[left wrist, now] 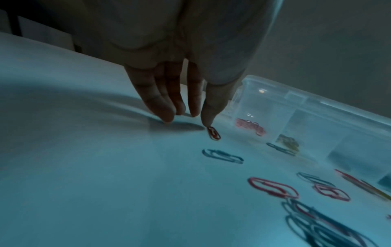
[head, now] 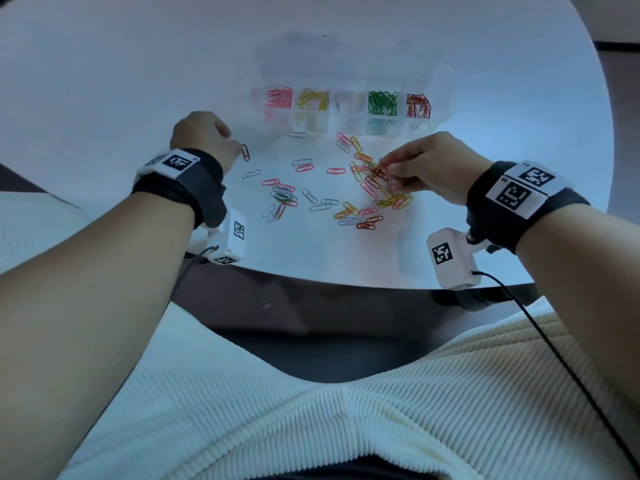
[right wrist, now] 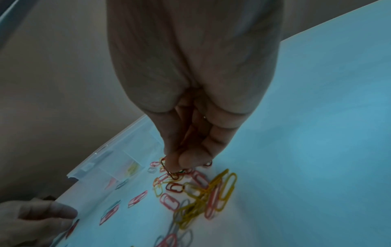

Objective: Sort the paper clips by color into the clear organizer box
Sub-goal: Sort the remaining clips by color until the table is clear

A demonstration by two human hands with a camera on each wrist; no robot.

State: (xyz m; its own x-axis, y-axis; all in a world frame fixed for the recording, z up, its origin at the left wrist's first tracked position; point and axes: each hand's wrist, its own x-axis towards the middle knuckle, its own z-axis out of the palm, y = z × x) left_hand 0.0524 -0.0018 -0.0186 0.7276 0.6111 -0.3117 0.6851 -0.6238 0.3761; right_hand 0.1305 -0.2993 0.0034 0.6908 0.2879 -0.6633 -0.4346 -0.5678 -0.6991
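Note:
The clear organizer box (head: 441, 81) stands at the back of the white table (head: 138, 81), with pink, yellow, pale, green and red clips in separate compartments. Loose paper clips (head: 311, 192) of mixed colours lie scattered in front of it. My left hand (head: 207, 136) reaches down with straight fingers (left wrist: 169, 115), and its index fingertip touches a single red clip (left wrist: 213, 132) lying flat left of the box (left wrist: 317, 107). My right hand (head: 426, 164) is over the right-hand heap, where thumb and fingers (right wrist: 190, 158) pinch a dark red clip (right wrist: 169, 169) still tangled with others.
The table's near edge (head: 329, 282) curves just below the clips. One clip (head: 267, 305) lies on the dark surface beneath it. A black cable (head: 540, 327) trails from the right wrist camera across white ribbed fabric (head: 346, 427).

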